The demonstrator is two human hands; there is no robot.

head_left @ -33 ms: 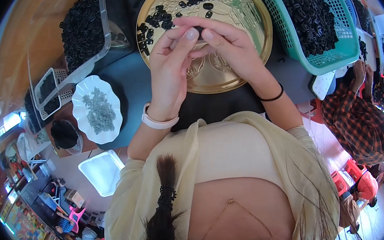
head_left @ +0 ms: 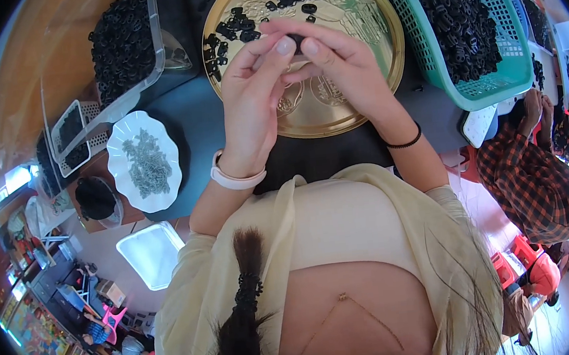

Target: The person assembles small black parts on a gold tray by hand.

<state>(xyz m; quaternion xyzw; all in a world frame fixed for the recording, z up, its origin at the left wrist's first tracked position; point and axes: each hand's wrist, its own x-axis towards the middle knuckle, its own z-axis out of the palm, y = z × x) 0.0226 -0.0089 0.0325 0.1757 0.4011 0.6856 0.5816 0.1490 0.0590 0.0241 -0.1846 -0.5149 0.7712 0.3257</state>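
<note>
Both hands meet above a round gold tray (head_left: pixel 334 121), holding one small black part (head_left: pixel 297 42) between them. My left hand (head_left: pixel 255 84) pinches it with thumb and fingertips from the left. From the other side my right hand (head_left: pixel 338 63) grips the same part, its fingers curled over the top and beneath. Most of the part is hidden by the fingers, so its exact kind cannot be made out. Loose black plastic pieces (head_left: pixel 237 26), small and ring-like, lie on the tray beyond and left of the hands.
At right stands a green basket (head_left: pixel 475 96) heaped with black pieces. A clear bin (head_left: pixel 157 32) of similar pieces is at far left. Nearer, a white scalloped dish (head_left: pixel 119 169) holds small greyish pieces. Right of me, a person in a checked shirt (head_left: pixel 531 181) sits working.
My right hand's fingers have shifted very slightly over the black part. Both hands keep their hold in nearly the same place.
</note>
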